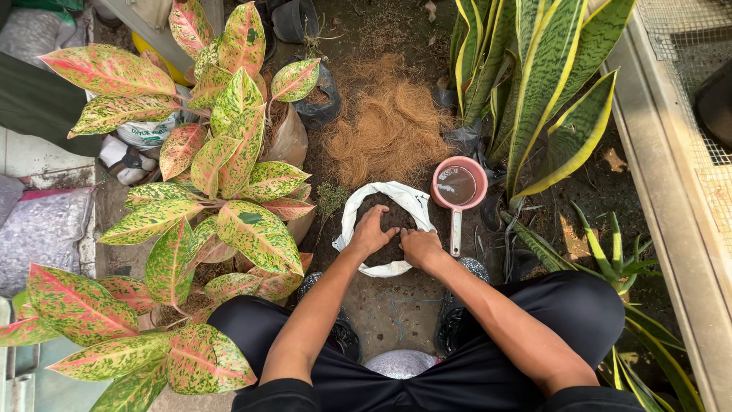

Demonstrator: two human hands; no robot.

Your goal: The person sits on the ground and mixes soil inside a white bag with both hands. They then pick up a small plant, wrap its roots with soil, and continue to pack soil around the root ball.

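Pink scoop [458,187] crowds right; speckled leaves [252,229] crowd left; fibre pile [389,130] ahead.

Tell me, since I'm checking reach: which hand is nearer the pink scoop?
Right. The right hand presses the soil just beside the pink scoop; the left hand is farther off, across the white bag.

Just right of the grip, a pink water scoop [458,185] lies on the ground, its handle pointing back toward the person. Straight ahead of the grip, a heap of brown coconut fibre [389,130] is spread over dark soil. Far-left of the grip, pink-and-green speckled leafy plants [229,198] crowd the view, with a black plastic pot bag [320,107] sitting behind them. To the far right, tall snake plants [541,84] with yellow-edged leaves rise up, and beyond them runs a wire-mesh bench [686,99]. At the left edge, filled sacks [42,229] lie stacked.
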